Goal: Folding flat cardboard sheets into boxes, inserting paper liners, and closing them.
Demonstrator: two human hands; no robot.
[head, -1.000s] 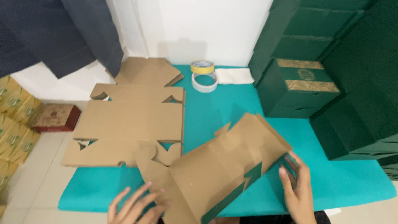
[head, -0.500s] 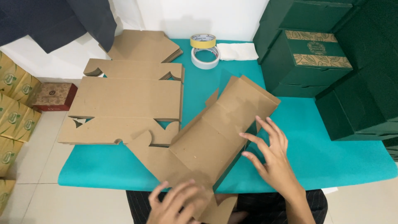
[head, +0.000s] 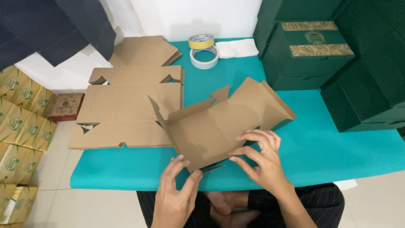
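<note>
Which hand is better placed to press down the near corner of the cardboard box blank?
Probably the left hand: its fingertips already sit at the near corner of the box blank. The right hand rests with spread fingers further right, on the panel's edge.

Teal-covered worktop (head: 329,147) set against a plain white wall (head: 190,17); pale tiled floor (head: 55,202) to the left and below; even, diffuse lighting.
</note>
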